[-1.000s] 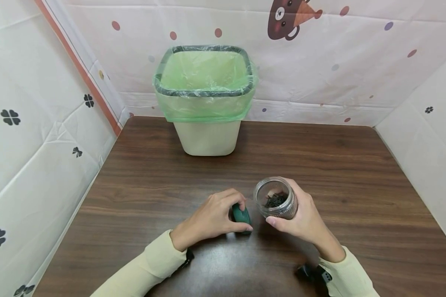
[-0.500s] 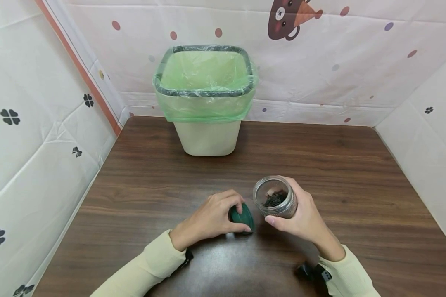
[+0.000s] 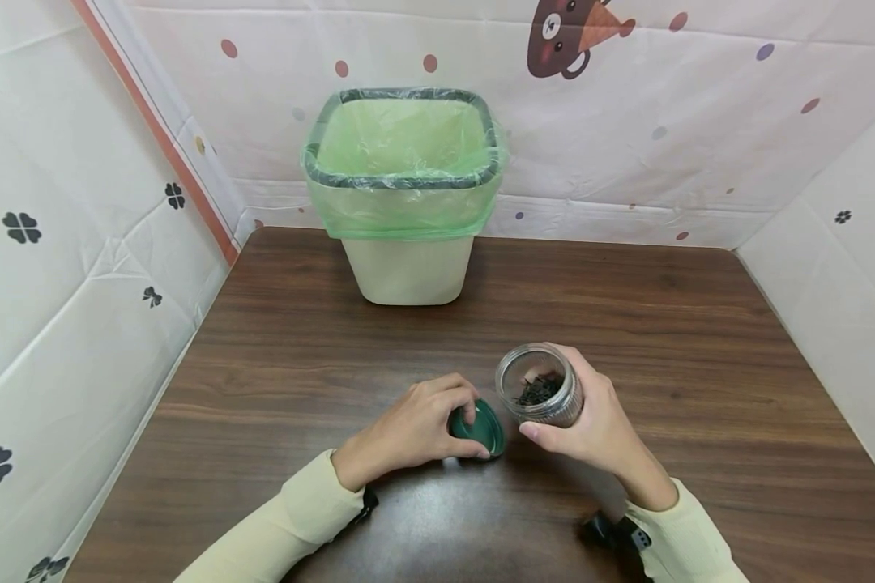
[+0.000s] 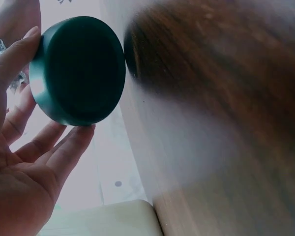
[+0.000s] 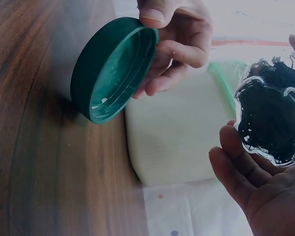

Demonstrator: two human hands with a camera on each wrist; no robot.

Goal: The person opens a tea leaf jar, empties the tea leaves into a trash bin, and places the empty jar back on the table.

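My left hand (image 3: 423, 421) pinches a round green jar lid (image 3: 487, 429) between thumb and fingers, low over the table. The lid is tilted, its hollow side with a ringed rim turned towards the jar in the right wrist view; its smooth dark-green top (image 4: 86, 69) fills the upper left of the left wrist view. Just right of it, my right hand (image 3: 598, 421) grips a clear ribbed glass jar (image 3: 567, 410), tipped a little leftward with its mouth uncovered. Dark dried leaves, like loose tea (image 3: 541, 389), lie inside. Fingers wrap the jar's far side.
A cream bin (image 3: 411, 271) with a green plastic liner (image 3: 401, 214) and grey rim ring stands at the table's back. Patterned white sheets (image 3: 627, 146) hang behind and at both sides of the brown wooden table (image 3: 284, 340). Dark straps circle both wrists.
The lid has turned in my left hand from nearly edge-on to showing its hollow inside. The jar in my right hand has barely shifted.
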